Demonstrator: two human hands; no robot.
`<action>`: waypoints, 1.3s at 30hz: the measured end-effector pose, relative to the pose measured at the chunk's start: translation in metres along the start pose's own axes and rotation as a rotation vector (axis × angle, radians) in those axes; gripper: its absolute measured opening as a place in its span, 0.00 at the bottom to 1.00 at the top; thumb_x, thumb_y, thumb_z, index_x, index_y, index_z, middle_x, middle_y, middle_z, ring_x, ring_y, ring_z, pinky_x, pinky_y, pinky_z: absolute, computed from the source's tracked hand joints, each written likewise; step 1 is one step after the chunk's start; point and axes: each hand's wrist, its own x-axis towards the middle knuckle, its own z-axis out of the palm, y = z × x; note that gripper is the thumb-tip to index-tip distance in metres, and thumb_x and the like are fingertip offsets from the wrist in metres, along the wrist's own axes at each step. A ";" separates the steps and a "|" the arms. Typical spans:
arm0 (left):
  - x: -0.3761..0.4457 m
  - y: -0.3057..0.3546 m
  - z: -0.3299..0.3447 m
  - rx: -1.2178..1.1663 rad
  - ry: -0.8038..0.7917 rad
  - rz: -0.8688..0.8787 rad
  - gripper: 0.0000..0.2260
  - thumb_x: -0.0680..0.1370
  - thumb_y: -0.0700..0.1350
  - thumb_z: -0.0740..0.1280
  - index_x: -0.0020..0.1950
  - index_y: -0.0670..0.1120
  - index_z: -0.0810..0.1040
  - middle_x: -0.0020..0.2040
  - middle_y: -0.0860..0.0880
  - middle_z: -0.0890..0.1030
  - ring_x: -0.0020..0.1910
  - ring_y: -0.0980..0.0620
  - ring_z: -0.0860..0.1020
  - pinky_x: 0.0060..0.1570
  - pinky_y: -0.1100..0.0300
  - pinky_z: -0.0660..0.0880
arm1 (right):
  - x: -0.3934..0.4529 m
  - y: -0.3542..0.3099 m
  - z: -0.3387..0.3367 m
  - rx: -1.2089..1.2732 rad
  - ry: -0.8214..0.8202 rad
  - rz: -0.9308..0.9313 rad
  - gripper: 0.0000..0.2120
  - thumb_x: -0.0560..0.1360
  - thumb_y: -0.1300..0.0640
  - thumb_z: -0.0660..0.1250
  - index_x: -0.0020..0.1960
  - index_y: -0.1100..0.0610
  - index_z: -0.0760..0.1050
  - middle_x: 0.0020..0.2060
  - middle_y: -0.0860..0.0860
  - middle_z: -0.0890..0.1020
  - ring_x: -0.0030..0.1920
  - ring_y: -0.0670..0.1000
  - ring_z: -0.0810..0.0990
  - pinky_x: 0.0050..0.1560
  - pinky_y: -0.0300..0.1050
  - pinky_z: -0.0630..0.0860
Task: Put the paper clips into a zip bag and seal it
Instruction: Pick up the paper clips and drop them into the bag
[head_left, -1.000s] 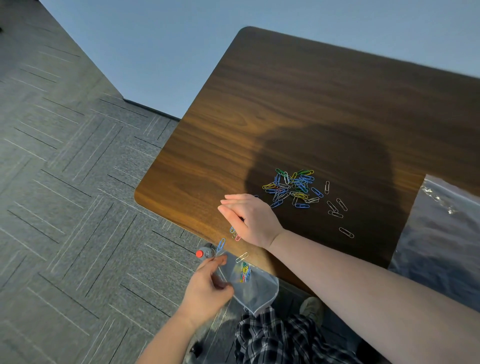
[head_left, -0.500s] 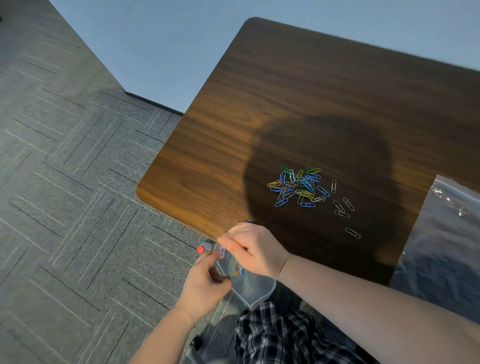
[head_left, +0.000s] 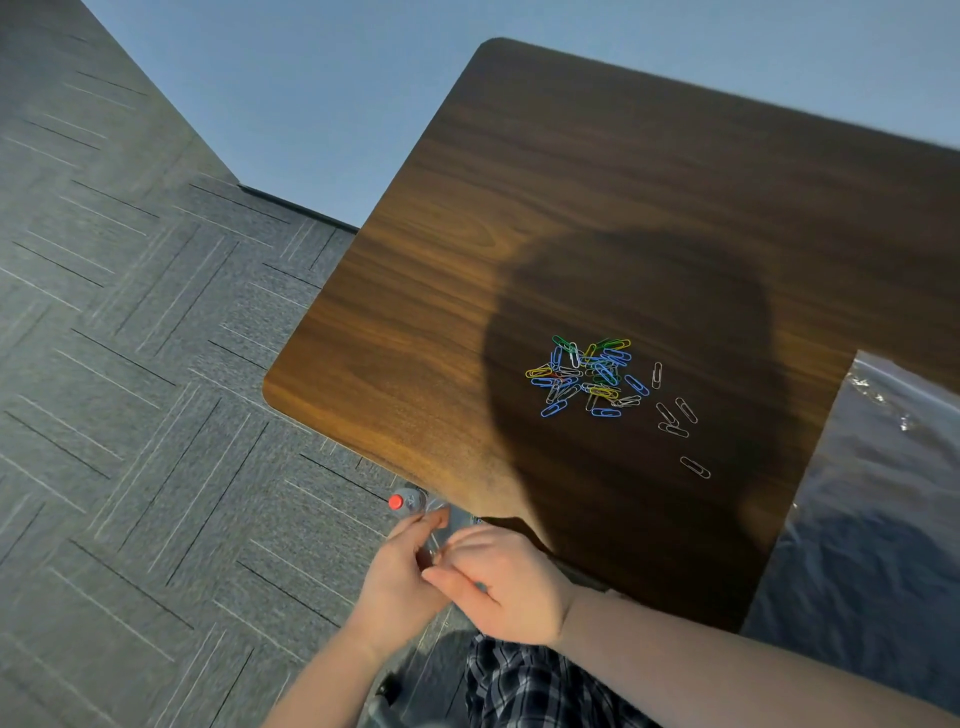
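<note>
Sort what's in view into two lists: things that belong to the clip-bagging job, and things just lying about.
Job:
- paper clips heaped on the table, with a few loose ones beside the heap
- zip bag, mostly hidden between left hand and right hand

Lying about:
- red-capped bottle on the floor
- plastic sheet

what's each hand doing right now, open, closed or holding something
Left hand: pinched on the zip bag below the table edge.
Right hand: fingers curled at the bag's mouth; contents cannot be told.
</note>
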 end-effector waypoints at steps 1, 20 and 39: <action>-0.001 0.000 0.000 0.000 -0.004 0.010 0.25 0.66 0.36 0.71 0.63 0.42 0.72 0.53 0.53 0.74 0.51 0.55 0.76 0.48 0.78 0.68 | -0.002 -0.002 -0.003 0.012 0.025 -0.007 0.21 0.80 0.54 0.59 0.33 0.65 0.76 0.31 0.58 0.81 0.38 0.56 0.79 0.52 0.53 0.76; 0.006 0.004 0.006 -0.096 0.000 -0.064 0.22 0.68 0.32 0.68 0.60 0.46 0.74 0.56 0.59 0.73 0.28 0.60 0.71 0.35 0.71 0.73 | 0.062 0.078 -0.152 -0.631 0.442 0.428 0.27 0.77 0.42 0.50 0.62 0.59 0.76 0.64 0.57 0.77 0.69 0.55 0.69 0.70 0.54 0.64; 0.003 0.007 0.008 -0.104 0.033 -0.006 0.22 0.66 0.31 0.69 0.56 0.50 0.75 0.50 0.60 0.73 0.27 0.60 0.72 0.32 0.74 0.69 | 0.036 0.039 -0.066 -0.307 0.200 -0.070 0.26 0.80 0.44 0.56 0.40 0.61 0.84 0.42 0.53 0.87 0.50 0.47 0.83 0.53 0.47 0.79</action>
